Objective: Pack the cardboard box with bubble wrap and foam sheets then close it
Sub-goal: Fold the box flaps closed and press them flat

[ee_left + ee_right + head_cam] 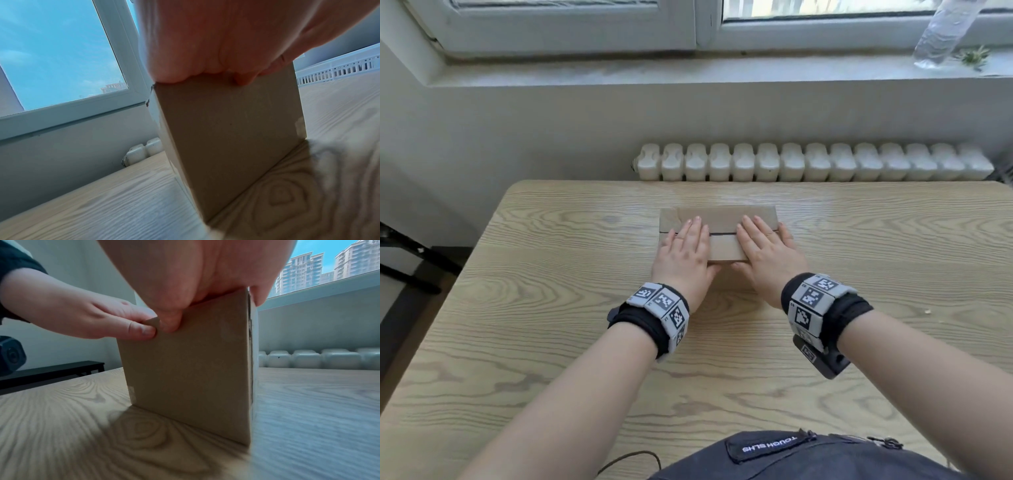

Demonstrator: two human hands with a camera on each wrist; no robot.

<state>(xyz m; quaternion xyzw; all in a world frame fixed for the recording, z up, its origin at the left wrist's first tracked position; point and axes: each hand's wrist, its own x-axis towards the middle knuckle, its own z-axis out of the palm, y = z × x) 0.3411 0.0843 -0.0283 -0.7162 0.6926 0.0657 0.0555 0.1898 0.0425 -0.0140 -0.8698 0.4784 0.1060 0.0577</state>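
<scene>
The cardboard box point(726, 219) sat on the wooden table point(551, 342), on the far half of it, nearer the radiator point(815, 164) than my body. Its top flaps were folded down, a dark seam running across between them. Nothing of the box's inside showed.

My left hand point(685, 253) lay flat on the left part of the lid, fingers straight and together, reaching across the seam onto the far flap. In the left wrist view the heel of that hand sat on the top front edge, and the thumb pressed against the front face just below it. My right hand point(767, 253) lay flat on the right part of the lid in the same way, fingers straight across the seam, its outer edge at the right end of the box. In the right wrist view its thumb pressed the front face near the top, with the left thumb right beside it. Neither hand curled round anything; both pressed open-palmed.

Beyond the radiator, a clear plastic bottle point(941, 37) stood on the windowsill point(654, 70).
</scene>
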